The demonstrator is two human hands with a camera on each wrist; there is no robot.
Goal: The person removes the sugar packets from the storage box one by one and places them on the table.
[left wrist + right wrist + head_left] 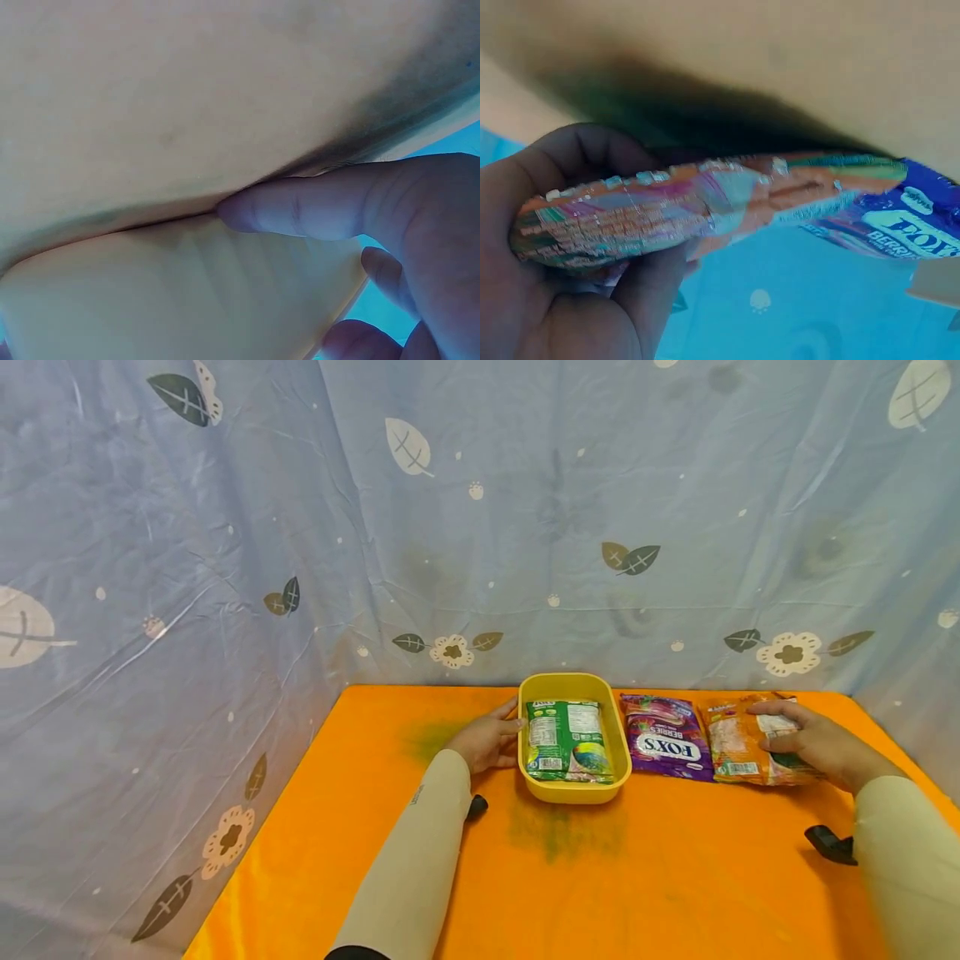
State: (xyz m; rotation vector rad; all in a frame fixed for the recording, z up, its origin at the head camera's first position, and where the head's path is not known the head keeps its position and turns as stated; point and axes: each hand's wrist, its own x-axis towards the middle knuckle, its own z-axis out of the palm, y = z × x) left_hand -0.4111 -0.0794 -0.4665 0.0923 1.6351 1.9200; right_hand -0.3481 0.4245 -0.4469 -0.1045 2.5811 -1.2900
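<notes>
"Curtain [225,527] on the far left, printed with leaves and flowers; it also runs along the back. What comes next?"

"A pale left sleeve [416,860], reaching over the orange tabletop [675,877] to the left hand [483,745]."

"And how does that hand lie?"

"Fingers extended and a little apart, set against the left wall of a yellow tub [574,793]. One straight finger lies low, where the tub meets the tabletop. I cannot tell whether any fingertip hooks over the rim."

"Anything inside the tub?"

"One green bag [564,747], lying flat, printed panels up."

"Further right?"

"A purple bag [666,739] just beside the tub, its FOX'S lettering upside down from the wearer's side. Then an orange bag [731,745], close against the purple one."

"Where is the orange bag from the right hand [825,747]?"

"Within its grasp: the right half sits between thumb and fingers, which close on it from both sides, while the left half sticks out toward the purple bag. Whether it is raised at all, I cannot tell."

"And last?"

"The right sleeve [911,860], coming in from the lower right corner."
</notes>
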